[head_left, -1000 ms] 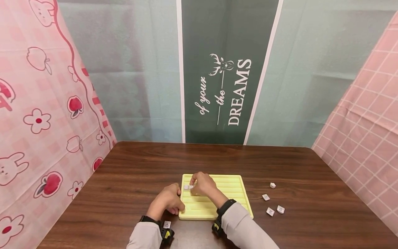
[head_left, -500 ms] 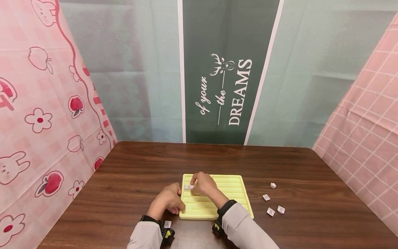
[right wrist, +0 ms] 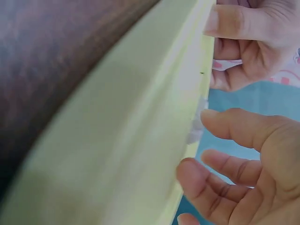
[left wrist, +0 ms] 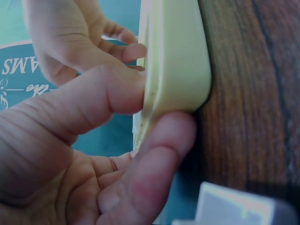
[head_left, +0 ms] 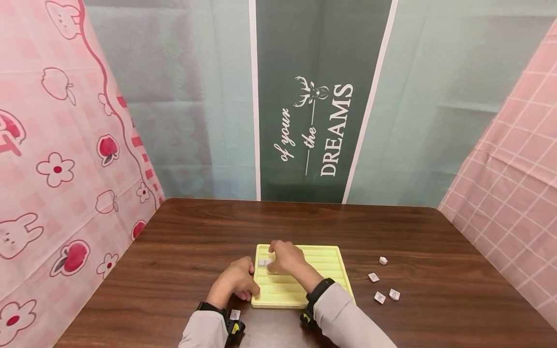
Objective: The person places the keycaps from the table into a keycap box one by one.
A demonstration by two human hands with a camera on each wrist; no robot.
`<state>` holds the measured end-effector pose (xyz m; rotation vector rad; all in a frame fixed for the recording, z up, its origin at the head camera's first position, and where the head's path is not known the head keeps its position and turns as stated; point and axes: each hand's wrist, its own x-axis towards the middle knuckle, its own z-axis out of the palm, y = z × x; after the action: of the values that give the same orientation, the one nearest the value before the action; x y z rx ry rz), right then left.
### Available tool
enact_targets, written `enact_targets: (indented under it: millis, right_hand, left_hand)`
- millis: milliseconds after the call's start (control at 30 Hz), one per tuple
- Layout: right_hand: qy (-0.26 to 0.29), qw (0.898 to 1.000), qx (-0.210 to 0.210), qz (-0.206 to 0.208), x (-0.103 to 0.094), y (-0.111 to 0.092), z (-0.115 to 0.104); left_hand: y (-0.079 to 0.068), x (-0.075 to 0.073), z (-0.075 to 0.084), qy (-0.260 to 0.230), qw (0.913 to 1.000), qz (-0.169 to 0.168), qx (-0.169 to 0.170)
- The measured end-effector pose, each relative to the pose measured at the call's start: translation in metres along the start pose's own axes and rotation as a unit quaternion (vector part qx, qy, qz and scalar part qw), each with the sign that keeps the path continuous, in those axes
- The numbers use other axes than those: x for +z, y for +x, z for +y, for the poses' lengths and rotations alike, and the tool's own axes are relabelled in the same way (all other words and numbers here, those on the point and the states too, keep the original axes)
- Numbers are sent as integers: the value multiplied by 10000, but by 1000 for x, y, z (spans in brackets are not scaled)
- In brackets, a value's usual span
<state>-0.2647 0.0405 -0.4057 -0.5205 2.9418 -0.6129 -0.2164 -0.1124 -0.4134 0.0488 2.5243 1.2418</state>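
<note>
A pale yellow tray (head_left: 304, 302) with several grooves across it lies on the brown table. My left hand (head_left: 237, 278) grips its left edge near the front corner, thumb over the rim and a finger against the outer side in the left wrist view. Small white tiles (head_left: 263, 263) sit in a groove at the tray's left side. Over them is my right hand (head_left: 287, 258). In the right wrist view its thumb is right at a whitish tile (right wrist: 194, 124), the index finger is spread away beside the tray's rim, and nothing is pinched between them.
Several small white square tiles (head_left: 380, 297) with grey print are scattered on the table right of the tray. Another printed tile (head_left: 235, 315) lies by my left wrist. A green cloth with white lettering (head_left: 322, 130) hangs behind, with pink cloths (head_left: 65, 193) at the sides.
The right hand's index finger has lifted and spread from the tiles in the groove; the hand stays over the tray. The left hand keeps its grip on the tray's edge.
</note>
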Motion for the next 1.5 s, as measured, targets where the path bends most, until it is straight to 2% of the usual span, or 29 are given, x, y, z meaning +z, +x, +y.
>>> enact_targets:
  millis: [200, 367, 1033, 1500]
  right_hand:
    - [-703, 9975, -3, 47, -9, -3, -5]
    - [-930, 9956, -73, 20, -13, -7, -6]
    - [-984, 9947, -92, -273, -16, -11, -3]
    - [-901, 9955, -207, -185, -29, -26, 25]
  left_hand:
    - [1, 1, 0, 13, 10000, -25, -15]
    - [1, 1, 0, 1, 10000, -24, -45]
    - [0, 0, 0, 8, 10000, 2, -38]
    - [0, 1, -1, -30, 10000, 52, 55]
